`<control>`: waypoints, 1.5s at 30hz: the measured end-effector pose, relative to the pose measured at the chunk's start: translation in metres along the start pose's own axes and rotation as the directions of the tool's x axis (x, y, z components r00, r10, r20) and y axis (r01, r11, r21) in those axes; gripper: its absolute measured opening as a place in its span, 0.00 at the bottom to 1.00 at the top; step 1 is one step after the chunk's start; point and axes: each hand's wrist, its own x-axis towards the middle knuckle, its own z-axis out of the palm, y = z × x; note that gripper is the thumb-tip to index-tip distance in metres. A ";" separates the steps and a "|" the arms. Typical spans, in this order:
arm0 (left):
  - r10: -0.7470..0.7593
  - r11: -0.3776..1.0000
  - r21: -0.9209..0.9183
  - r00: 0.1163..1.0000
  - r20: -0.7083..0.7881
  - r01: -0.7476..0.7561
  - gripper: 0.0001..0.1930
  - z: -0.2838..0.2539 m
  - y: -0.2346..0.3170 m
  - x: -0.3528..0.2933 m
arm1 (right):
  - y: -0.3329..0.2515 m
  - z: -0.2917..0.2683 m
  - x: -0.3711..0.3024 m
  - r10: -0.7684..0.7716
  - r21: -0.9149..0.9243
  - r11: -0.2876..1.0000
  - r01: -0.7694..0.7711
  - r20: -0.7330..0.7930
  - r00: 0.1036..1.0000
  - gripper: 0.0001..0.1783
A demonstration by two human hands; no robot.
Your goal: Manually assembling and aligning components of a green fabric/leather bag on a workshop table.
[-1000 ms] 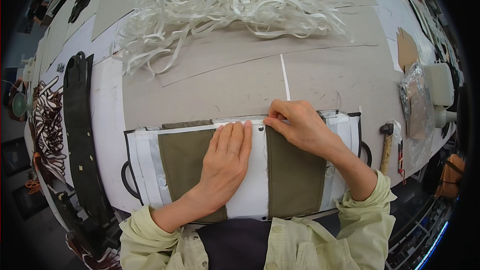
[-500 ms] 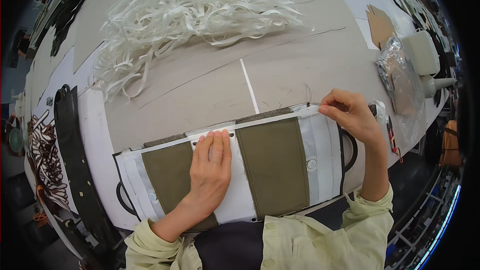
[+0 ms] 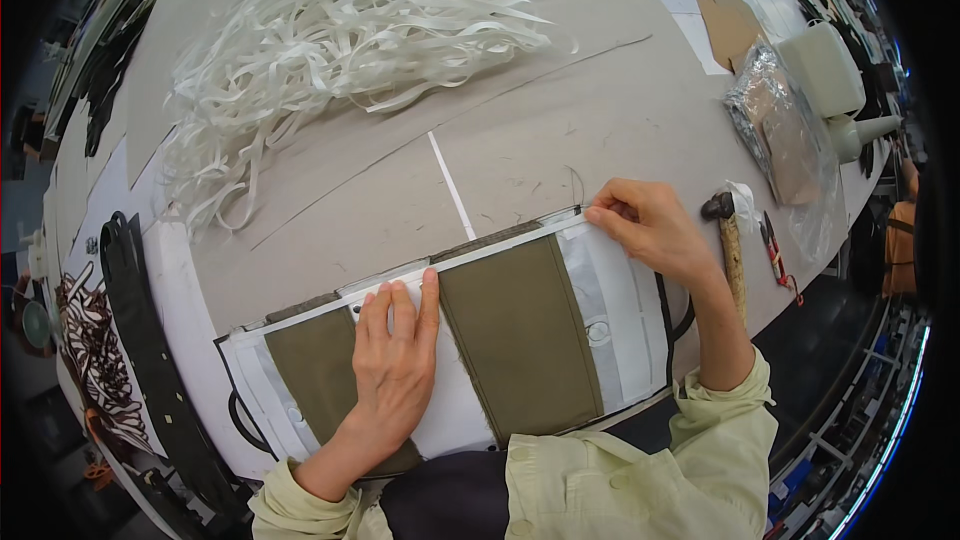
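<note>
A flat bag panel [image 3: 520, 340] lies before me, olive fabric and white backing in bands, with dark handles at its sides. Along its far edge runs a narrow white tape [image 3: 490, 252]. My left hand [image 3: 395, 360] rests flat on the white middle band, fingers stretched out, their tips at the tape. At the panel's far right corner, my right hand [image 3: 650, 230] pinches the tape's end between thumb and forefinger; the fingertips partly cover that end. A thin dark thread [image 3: 577, 183] curls up beside the right fingertips.
A heap of white ribbon [image 3: 340, 30] covers the far left of the table. To the right lie a hammer [image 3: 732, 250], a red-handled tool [image 3: 773, 245], a clear plastic bag [image 3: 785, 125] and a pale bottle [image 3: 822, 70]. A black strap piece [image 3: 165, 350] lies left.
The whole view has shifted, the scene sliding left. My left forefinger has spread a little from the others. The hammer shows more fully beside my right hand, which keeps its pinch.
</note>
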 end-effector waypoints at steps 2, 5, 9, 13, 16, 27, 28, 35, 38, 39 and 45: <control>0.003 1.000 -0.004 1.000 0.018 -0.002 0.34 -0.001 0.001 0.003 | 0.000 -0.002 -0.001 0.006 0.005 1.000 -0.006 0.005 1.000 0.11; 0.003 1.000 -0.006 0.999 0.050 -0.003 0.34 -0.004 0.001 0.004 | 0.011 0.002 0.001 -0.125 -0.042 0.991 0.124 -0.028 0.992 0.10; 0.059 0.994 -0.091 0.997 0.040 -0.055 0.31 -0.004 0.003 0.011 | 0.005 0.003 0.003 -0.098 -0.057 0.994 0.097 -0.014 0.995 0.10; 0.041 0.999 0.001 0.998 0.051 -0.042 0.30 -0.002 0.015 0.016 | 0.010 0.003 0.002 -0.144 -0.075 0.987 0.141 -0.034 0.989 0.10; 0.077 0.995 0.055 0.988 0.134 -0.085 0.30 -0.008 0.017 0.027 | 0.010 0.003 0.001 -0.146 -0.068 0.987 0.144 -0.031 0.989 0.09; 0.172 0.978 0.086 0.969 0.177 -0.189 0.33 -0.007 0.042 0.051 | 0.015 0.005 0.003 -0.204 -0.126 0.972 0.198 -0.029 0.979 0.08; 0.175 0.977 0.087 0.969 0.173 -0.192 0.33 -0.006 0.043 0.056 | 0.014 0.005 0.003 -0.214 -0.143 0.968 0.207 -0.031 0.976 0.08; 0.251 0.959 0.131 0.968 0.027 -0.252 0.33 0.006 0.057 0.070 | 0.016 0.011 0.008 -0.225 -0.146 0.966 0.215 -0.058 0.973 0.09; 0.266 0.961 0.080 0.964 -0.008 -0.265 0.31 0.011 0.061 0.075 | 0.018 0.012 0.009 -0.231 -0.171 0.961 0.218 -0.059 0.971 0.09; 0.266 0.964 -0.011 0.962 -0.067 -0.267 0.30 0.013 0.064 0.080 | 0.019 0.012 0.008 -0.229 -0.173 0.961 0.215 -0.064 0.971 0.09; 0.250 0.963 -0.067 0.957 -0.148 -0.261 0.29 0.030 0.085 0.098 | 0.020 0.014 0.006 -0.264 -0.243 0.941 0.237 -0.085 0.961 0.09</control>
